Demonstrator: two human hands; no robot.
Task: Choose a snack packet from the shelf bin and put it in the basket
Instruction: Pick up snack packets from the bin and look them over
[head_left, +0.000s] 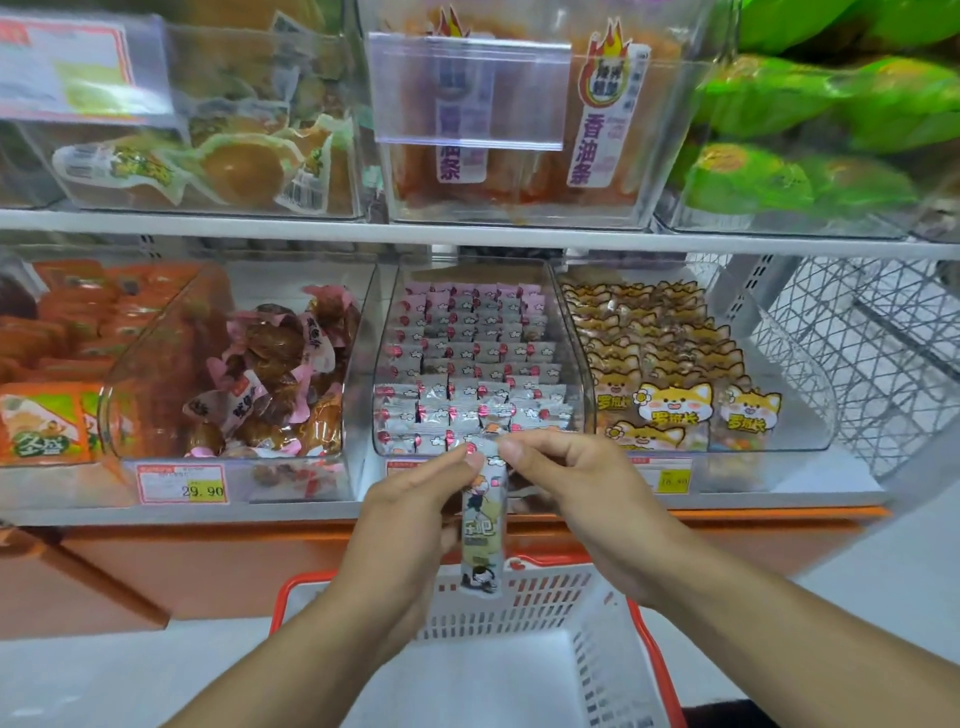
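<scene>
Both bare forearms reach forward and up from the lower corners, converging at the middle. The left hand (415, 499) is raised with its back toward us, thumb and forefinger pinching the top end of a snack packet (483, 540) that hangs straight down. The right hand (566, 478) meets it from the other side, its fingers curled and its fingertips (511, 449) pinching the same top edge, nearly touching the left's.
</scene>
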